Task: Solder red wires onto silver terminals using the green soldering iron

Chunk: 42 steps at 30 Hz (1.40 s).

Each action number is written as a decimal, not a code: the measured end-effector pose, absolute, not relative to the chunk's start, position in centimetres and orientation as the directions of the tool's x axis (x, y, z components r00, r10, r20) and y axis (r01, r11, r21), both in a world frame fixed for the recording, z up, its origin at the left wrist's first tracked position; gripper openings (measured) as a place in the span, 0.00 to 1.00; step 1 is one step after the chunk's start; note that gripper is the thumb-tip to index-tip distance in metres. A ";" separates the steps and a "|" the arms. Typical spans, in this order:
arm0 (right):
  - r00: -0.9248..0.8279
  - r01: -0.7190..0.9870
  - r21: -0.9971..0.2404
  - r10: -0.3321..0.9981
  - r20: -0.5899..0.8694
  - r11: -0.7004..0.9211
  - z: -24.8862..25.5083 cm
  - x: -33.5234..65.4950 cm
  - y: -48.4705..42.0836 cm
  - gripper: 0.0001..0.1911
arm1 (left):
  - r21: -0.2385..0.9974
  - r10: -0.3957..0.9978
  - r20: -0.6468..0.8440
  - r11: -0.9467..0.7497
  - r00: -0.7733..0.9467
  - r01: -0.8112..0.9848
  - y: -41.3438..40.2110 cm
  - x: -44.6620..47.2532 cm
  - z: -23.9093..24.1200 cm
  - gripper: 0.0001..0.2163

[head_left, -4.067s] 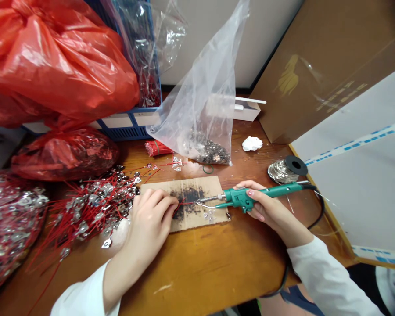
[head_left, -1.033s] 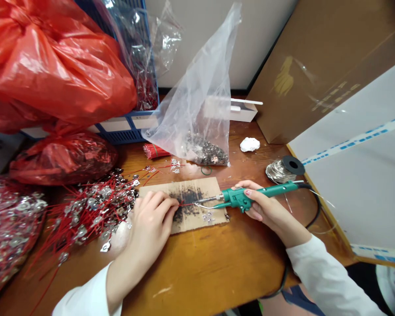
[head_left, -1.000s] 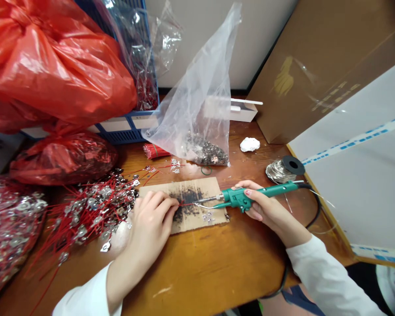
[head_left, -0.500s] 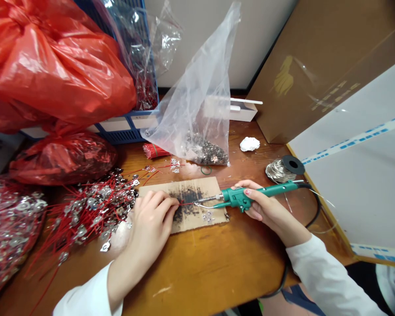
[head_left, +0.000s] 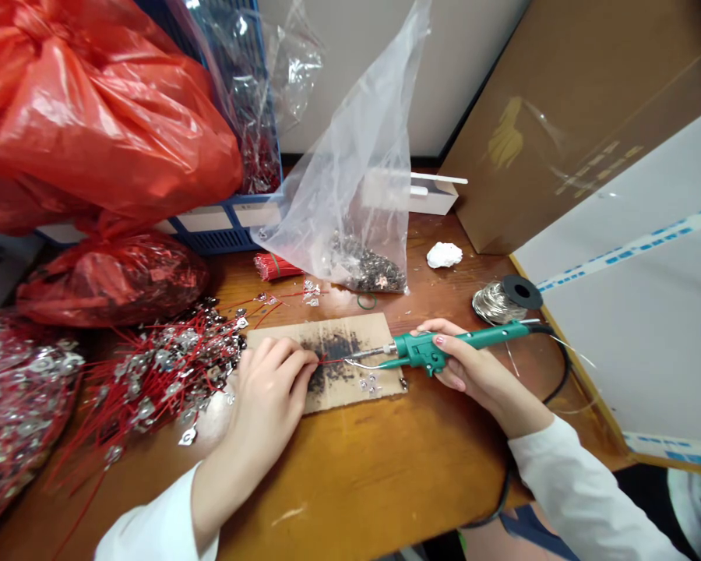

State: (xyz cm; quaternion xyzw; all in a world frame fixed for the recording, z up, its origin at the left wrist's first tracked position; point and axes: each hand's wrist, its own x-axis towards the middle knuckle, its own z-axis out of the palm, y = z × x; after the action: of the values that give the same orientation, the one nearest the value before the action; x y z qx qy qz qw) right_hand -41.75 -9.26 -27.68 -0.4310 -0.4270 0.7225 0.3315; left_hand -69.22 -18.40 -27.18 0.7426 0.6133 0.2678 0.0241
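Note:
My left hand (head_left: 265,397) rests at the near left edge of a scorched cardboard piece (head_left: 280,336), pinching a thin red wire (head_left: 330,361) whose end pokes out past the fingertips. My right hand (head_left: 473,368) is shut around the handle of a green soldering iron (head_left: 426,349). The iron's metal tip lies just beside the red wire, over the blackened patch. A thin solder strand also runs along the iron towards the wire. Several small metal terminals (head_left: 369,383) lie on the cardboard.
Left of my hands is a heap of red wires with metal terminals (head_left: 169,366). Red plastic bags (head_left: 87,109) and a clear bag of terminals (head_left: 362,265) stand behind, by a blue crate (head_left: 216,241). A solder spool (head_left: 499,302) sits on the wooden table (head_left: 356,467).
The soldering iron lies more level than in the oldest frame, with its tip close to the wire end. My left hand has barely moved, and the view has shifted slightly.

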 end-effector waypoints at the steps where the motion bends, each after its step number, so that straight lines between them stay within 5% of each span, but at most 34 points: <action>1: -0.411 -0.110 -0.902 0.846 -0.340 -0.417 -27.7 -41.7 -9.2 0.12 | 0.365 0.924 0.368 -0.248 0.105 0.898 -18.4 -69.2 -27.2 0.08; 42: -0.396 -0.117 -0.908 0.857 -0.329 -0.402 -27.6 -41.9 -9.2 0.12 | 0.359 0.935 0.341 -0.224 0.096 0.906 -18.3 -69.2 -26.9 0.10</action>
State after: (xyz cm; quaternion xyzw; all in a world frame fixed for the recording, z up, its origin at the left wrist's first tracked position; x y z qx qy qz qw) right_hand -41.92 -9.24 -27.55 -0.4320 -0.4286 0.7172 0.3396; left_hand -69.17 -18.31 -26.94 0.7398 0.6223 0.2543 0.0286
